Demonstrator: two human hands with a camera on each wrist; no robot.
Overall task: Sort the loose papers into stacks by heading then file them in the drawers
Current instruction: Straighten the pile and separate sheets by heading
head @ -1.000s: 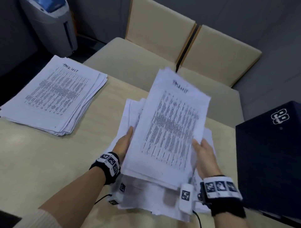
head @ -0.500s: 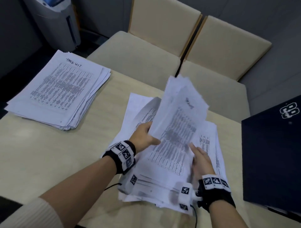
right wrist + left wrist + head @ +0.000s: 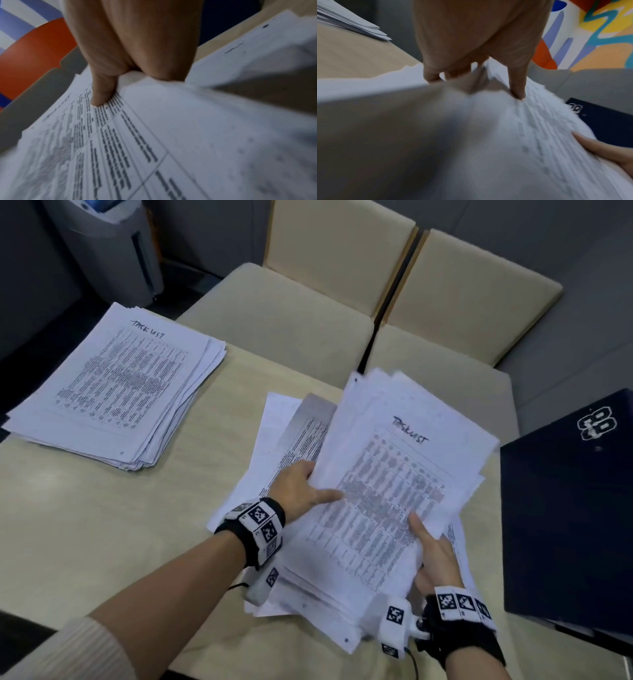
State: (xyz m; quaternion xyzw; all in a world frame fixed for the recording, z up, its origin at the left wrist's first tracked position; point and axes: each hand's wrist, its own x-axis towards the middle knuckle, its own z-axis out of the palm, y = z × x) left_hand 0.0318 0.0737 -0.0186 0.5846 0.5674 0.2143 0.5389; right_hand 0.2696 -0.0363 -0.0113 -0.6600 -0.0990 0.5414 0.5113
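Note:
A thick bundle of printed sheets (image 3: 387,494) headed "TASK LIST" is raised off the table between both hands. My left hand (image 3: 301,487) grips its left edge, thumb on top and fingers underneath; the left wrist view shows that thumb (image 3: 518,86) pressing the top page. My right hand (image 3: 433,556) pinches the right edge, thumb (image 3: 102,93) lying on the printed table. Under the bundle lie more loose papers (image 3: 291,440), one of them curling upward. A sorted stack (image 3: 120,385) with the same heading rests at the table's far left.
A dark navy box (image 3: 565,508) with a white logo stands at the right, close to my right wrist. Two beige chairs (image 3: 308,302) are pushed in behind the table (image 3: 102,525). A grey machine (image 3: 113,241) stands on the floor at far left.
The bundle has tipped from steeply raised toward lying flatter and shifted right. My left hand slid from under its left side to gripping the edge with thumb on top. The view moved closer.

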